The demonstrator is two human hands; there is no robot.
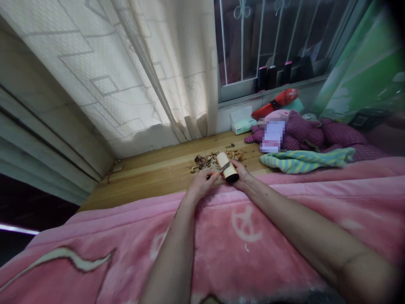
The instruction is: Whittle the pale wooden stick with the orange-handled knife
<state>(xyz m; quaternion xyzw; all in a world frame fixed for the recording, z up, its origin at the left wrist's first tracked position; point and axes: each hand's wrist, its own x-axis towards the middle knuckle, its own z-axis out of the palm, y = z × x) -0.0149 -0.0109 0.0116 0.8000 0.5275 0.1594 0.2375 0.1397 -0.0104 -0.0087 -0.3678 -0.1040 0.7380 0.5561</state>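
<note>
My left hand is closed around the orange handle of a small knife. The blade lies against the side of a pale, rounded block of wood with a dark near end. My right hand grips this block from the right side, with its fingers partly hidden behind it. Under and around the block, a pile of shavings, pale bits mixed with dark curls, covers part of the wooden board.
A pink blanket spreads across the front. To the right lie a striped cloth, a purple checked stuffed toy and a blurred-out phone-like rectangle. A tissue pack stands by the wall, below a barred window. Curtains hang behind.
</note>
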